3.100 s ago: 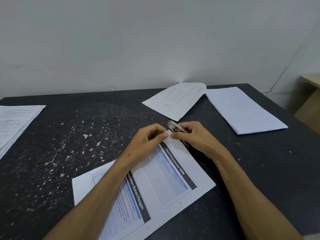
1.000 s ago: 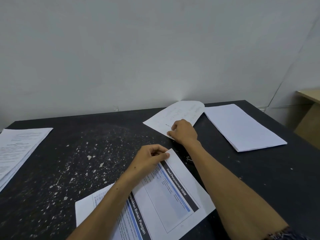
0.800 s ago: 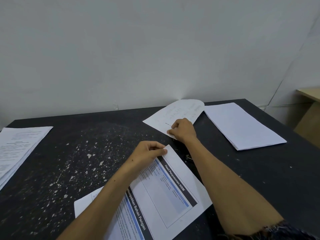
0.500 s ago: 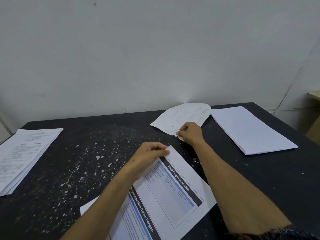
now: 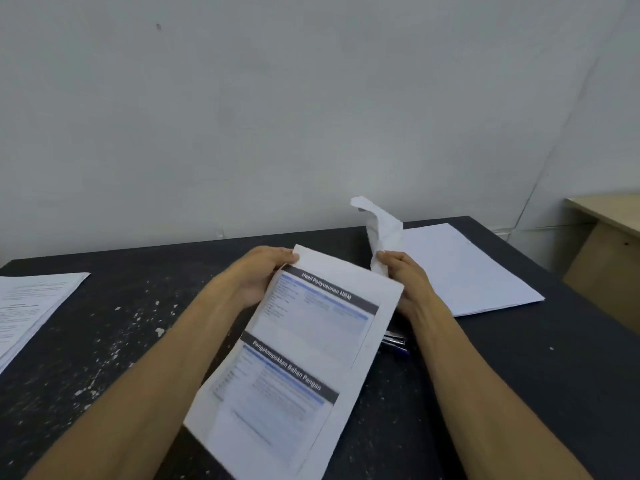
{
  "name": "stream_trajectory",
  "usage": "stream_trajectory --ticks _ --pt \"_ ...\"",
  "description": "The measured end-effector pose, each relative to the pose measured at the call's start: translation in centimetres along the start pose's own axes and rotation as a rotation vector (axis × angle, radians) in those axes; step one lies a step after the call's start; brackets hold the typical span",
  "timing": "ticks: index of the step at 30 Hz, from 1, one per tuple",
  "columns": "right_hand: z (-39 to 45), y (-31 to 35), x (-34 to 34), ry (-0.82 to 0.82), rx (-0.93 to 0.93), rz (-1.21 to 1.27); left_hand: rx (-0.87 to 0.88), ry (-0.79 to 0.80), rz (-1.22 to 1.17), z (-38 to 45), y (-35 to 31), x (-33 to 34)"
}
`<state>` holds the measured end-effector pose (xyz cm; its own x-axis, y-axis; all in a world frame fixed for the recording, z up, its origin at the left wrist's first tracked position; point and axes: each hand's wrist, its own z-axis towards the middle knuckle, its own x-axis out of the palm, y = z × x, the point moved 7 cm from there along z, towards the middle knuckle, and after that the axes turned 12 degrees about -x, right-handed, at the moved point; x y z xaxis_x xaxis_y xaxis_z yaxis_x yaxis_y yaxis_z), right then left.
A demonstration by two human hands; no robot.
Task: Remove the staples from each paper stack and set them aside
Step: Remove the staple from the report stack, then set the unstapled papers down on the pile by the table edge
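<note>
At nine o'clock on the black, white-flecked table (image 5: 104, 341) lies a stack of white printed sheets (image 5: 31, 306). Toward the centre the left hand (image 5: 258, 278) grips the far-left corner of a white paper stack printed with grey-banded blue slides (image 5: 298, 368), fingers curled round its edge, the sheets lifted and tilted above the table. At one o'clock the right hand (image 5: 405, 275) pinches a limp, crumpled white sheet (image 5: 379, 233) standing upward, with a flat stack of blank white paper (image 5: 474, 271) at two o'clock, and a small metal-and-blue tool (image 5: 394, 342), half hidden, lying just beside the held stack's right edge.
</note>
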<state>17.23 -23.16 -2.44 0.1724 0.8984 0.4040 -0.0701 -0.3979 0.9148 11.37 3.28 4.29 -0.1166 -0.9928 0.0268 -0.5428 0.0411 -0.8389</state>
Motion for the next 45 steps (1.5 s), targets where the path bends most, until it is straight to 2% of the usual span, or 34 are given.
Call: stream_trajectory --ticks 3,5,9,13,15,17,19,21,26,33,35,41,43,45 --pt "0.3 -0.5 -2.3 0.011 0.096 0.224 0.014 0.049 -0.091 1.7 -1.7 2.2" --pt "0.2 -0.5 -3.7 -0.046 0.115 0.345 0.011 0.085 -0.152 2.9 -2.5 4.0" --pt "-1.3 -0.2 -5.8 -0.068 0.171 0.514 -0.037 0.149 -0.224 4.9 -3.0 8.6" --pt "-3.6 3.9 -7.8 -0.107 0.089 0.377 -0.082 0.114 -0.253 6.9 -3.0 12.1" --pt "-4.1 6.6 -9.9 -0.195 0.012 0.282 -0.101 0.078 -0.248 7.9 -2.9 13.6" --pt "-3.8 7.9 -11.9 -0.216 0.001 0.163 -0.076 0.056 -0.175 8.7 -2.9 15.1" --pt "-3.6 8.7 -12.7 -0.178 0.062 0.189 -0.046 0.049 -0.059 9.2 -3.0 17.0" --pt "-3.0 9.9 -13.5 -0.183 0.04 0.177 -0.078 0.04 0.007 9.9 -2.8 18.4" --pt "-1.6 12.3 -17.7 -0.437 -0.074 -0.221 -0.143 -0.025 0.029 11.5 -2.3 19.7" --pt "-0.2 13.4 -21.6 -0.54 -0.049 -0.762 -0.123 -0.151 -0.012 13.0 -2.8 19.0" --pt "0.2 14.1 -22.5 -0.521 -0.019 -0.921 -0.109 -0.155 -0.033 13.5 -2.9 19.0" --pt "0.5 14.5 -22.7 -0.299 0.102 -1.348 -0.065 -0.219 -0.188 14.5 -3.1 19.3" --pt "0.9 15.0 -22.0 -0.289 -0.018 -1.49 -0.03 -0.231 -0.257 14.6 -3.2 19.9" --pt "1.7 15.8 -20.7 -0.249 -0.261 -1.522 0.029 -0.224 -0.302 15.1 -3.6 20.5"
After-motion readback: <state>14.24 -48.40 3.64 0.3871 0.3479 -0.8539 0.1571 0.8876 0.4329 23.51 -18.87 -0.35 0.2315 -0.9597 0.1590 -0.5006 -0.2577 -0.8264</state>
